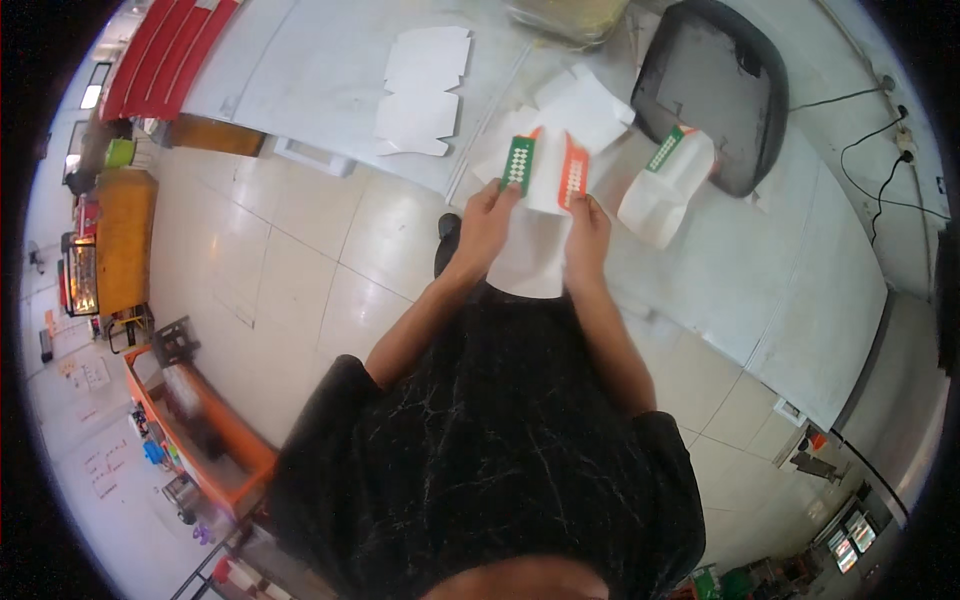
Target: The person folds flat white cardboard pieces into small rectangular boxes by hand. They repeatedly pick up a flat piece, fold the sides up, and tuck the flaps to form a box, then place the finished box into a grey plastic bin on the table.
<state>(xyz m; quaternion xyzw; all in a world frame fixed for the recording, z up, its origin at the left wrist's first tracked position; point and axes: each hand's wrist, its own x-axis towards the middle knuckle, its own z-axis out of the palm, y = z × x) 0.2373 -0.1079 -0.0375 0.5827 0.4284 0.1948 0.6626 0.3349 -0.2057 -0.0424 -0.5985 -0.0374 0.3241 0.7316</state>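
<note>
At the table's near edge I hold a white card carton (pixel 527 245) with a green patterned strip and an orange patterned strip along its upper part. My left hand (pixel 488 225) grips it at the green strip, thumb on the front; my right hand (pixel 588 232) pinches it at the orange strip. Behind it lie loose white card pieces (pixel 580 100). To the right rests another white carton (pixel 665 195), partly folded, with a green strip, and to the left a flat white cut-out card (pixel 420 90).
The white table (pixel 785 280) runs across the top and right. It carries a dark grey tray (pixel 725 105), red pieces (pixel 160 60) and a blurred container (pixel 565 15). Power cables hang at the right wall. An orange crate (pixel 236 460) stands on the tiled floor at left.
</note>
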